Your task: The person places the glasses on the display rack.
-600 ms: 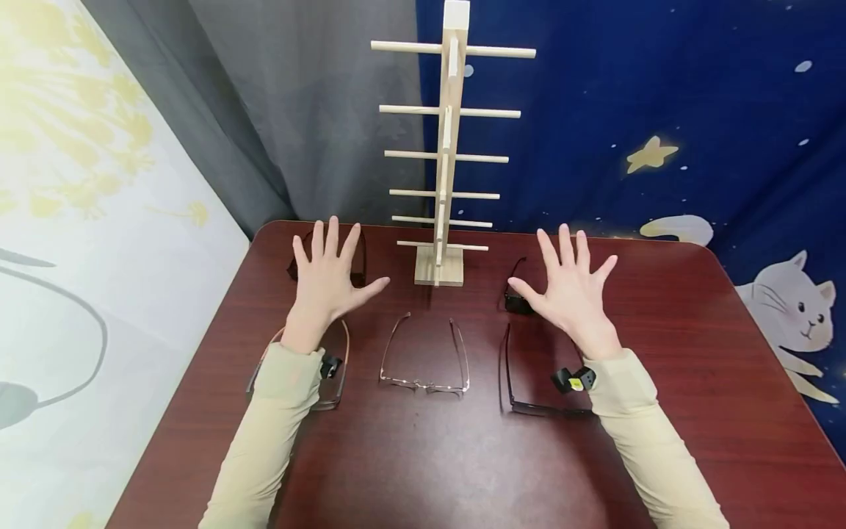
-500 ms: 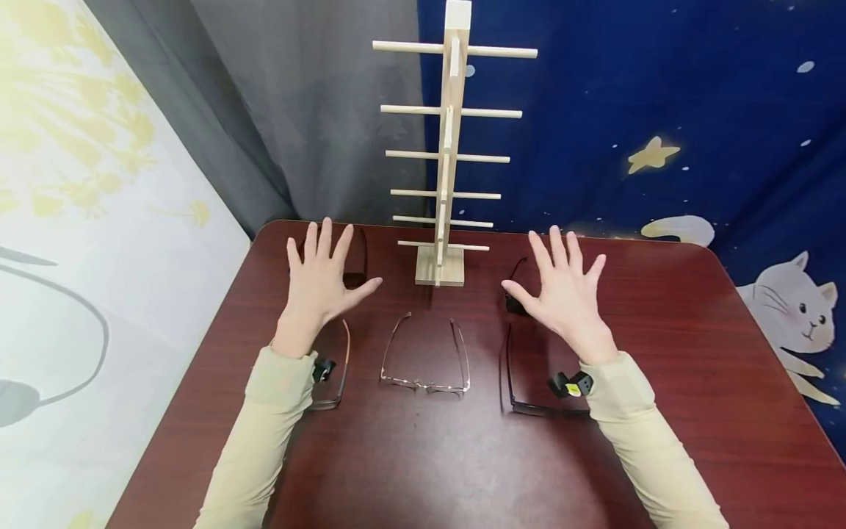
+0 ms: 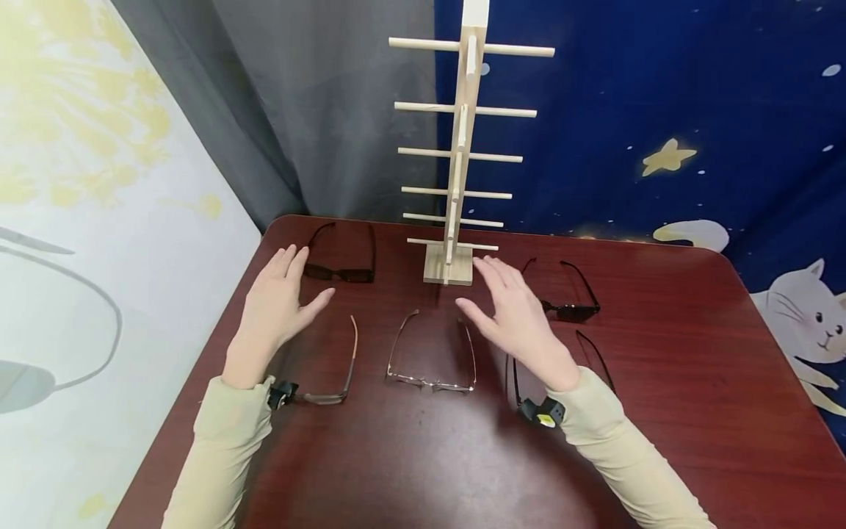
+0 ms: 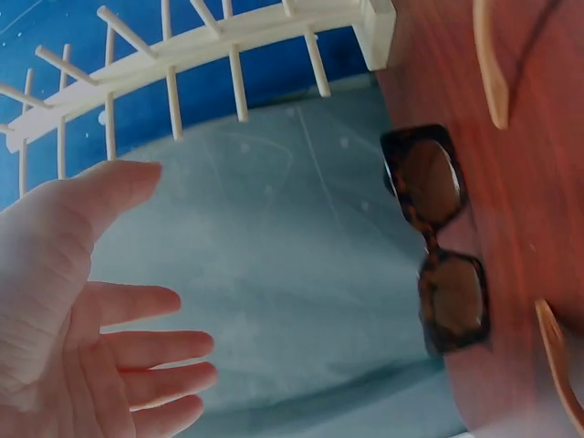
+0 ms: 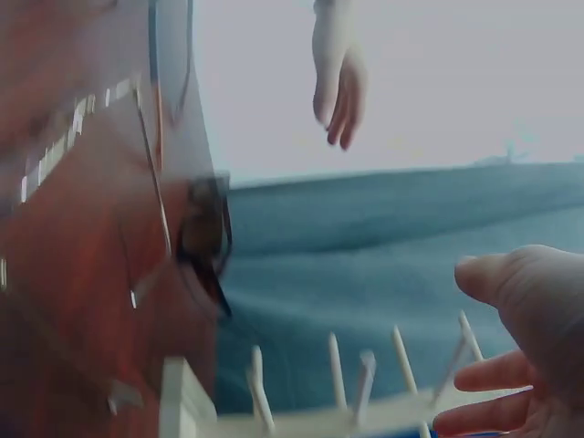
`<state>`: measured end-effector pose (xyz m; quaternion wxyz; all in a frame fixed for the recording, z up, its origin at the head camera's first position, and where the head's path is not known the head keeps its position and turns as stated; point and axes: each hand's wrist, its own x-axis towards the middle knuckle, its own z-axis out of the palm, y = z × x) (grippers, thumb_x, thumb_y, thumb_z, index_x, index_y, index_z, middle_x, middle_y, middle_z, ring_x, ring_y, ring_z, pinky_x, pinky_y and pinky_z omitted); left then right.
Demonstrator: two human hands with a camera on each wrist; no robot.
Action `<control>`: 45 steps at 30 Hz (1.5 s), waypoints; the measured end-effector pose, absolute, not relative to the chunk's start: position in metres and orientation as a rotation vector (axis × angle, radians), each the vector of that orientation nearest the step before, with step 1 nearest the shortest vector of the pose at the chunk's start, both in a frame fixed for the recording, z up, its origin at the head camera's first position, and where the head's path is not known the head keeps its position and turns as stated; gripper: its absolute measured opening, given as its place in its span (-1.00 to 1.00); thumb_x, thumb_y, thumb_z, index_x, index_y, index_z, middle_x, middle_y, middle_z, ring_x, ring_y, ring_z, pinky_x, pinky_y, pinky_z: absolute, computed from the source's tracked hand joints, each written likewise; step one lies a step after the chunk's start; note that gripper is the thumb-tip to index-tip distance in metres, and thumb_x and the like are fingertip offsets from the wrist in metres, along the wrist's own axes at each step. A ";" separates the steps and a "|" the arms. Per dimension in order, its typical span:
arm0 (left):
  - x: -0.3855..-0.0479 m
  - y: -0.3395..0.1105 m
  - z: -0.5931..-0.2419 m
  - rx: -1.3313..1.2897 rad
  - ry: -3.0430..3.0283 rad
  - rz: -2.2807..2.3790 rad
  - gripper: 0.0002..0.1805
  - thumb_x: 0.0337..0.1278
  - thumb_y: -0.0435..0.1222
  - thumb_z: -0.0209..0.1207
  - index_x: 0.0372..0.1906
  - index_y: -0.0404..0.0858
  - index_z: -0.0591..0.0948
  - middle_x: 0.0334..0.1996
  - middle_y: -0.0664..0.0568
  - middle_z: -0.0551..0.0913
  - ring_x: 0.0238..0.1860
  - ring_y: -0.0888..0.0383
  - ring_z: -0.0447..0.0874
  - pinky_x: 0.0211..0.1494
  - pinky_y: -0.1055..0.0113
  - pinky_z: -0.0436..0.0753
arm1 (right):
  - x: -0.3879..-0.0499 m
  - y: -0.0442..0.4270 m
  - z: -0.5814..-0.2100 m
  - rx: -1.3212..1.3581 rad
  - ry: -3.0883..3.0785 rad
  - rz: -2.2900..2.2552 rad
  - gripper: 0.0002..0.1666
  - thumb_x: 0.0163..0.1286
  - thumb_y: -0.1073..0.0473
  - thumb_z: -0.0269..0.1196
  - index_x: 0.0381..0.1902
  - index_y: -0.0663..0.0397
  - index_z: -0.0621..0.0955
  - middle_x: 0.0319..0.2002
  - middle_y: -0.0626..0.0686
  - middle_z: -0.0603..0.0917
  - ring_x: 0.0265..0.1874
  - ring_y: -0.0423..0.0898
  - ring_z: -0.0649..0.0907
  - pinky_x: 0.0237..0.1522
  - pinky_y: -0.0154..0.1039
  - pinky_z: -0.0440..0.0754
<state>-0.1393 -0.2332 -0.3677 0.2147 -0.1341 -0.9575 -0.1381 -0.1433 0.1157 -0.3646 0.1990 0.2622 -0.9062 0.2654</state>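
The left hand is up over the left side of the worktop, fingers straight and thumb out, holding only air. The right hand is just the same, near the wooden stand. Its black wrist camera has a yellow label, too small to read.

Glasses with orangey-brown arm tips lie by the left edge, partly hidden by the left wrist. Thin, shiny glasses lie in the middle. Black glasses lie right of those, partly behind the right sleeve.

Spotty brown sunglasses lie near the back left corner, and black sunglasses lie toward the back right one. The stand, with lots of pegs, is at the middle of the back edge.

Behind hang a grey curtain and a blue curtain with a yellow star and a white cat.
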 end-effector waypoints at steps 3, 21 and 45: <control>-0.131 -0.241 -0.370 -0.343 -2.691 -0.389 -0.25 0.00 -0.13 0.27 0.21 -0.54 0.35 0.18 -0.46 0.37 0.23 -0.30 0.29 0.25 -0.12 0.35 | -0.140 0.102 -0.369 0.806 -2.473 0.801 -0.31 0.19 -0.01 0.33 0.18 0.27 0.45 0.12 0.26 0.51 0.13 0.13 0.47 0.14 0.01 0.47; -0.093 -0.281 -0.405 -0.241 -2.925 -0.371 -0.50 0.08 -0.30 0.21 0.03 -0.62 0.46 0.05 -0.49 0.45 0.15 -0.35 0.34 0.04 -0.23 0.47 | -0.102 0.007 -0.408 1.140 -2.485 0.747 -0.59 0.23 0.06 0.29 -0.03 0.17 0.59 -0.16 0.03 0.67 -0.14 -0.07 0.62 -0.10 -0.20 0.62; -0.070 -0.304 -0.433 -0.184 -3.001 -0.685 -0.77 0.00 -0.52 0.16 -0.18 -0.56 0.59 -0.55 -0.08 0.61 -0.56 0.14 0.48 -0.52 0.25 0.49 | -0.078 -0.057 -0.440 1.014 -2.859 0.498 -0.53 0.24 -0.01 0.24 -0.80 -0.02 0.44 -0.70 0.00 0.59 -0.71 -0.06 0.61 -0.75 -0.24 0.50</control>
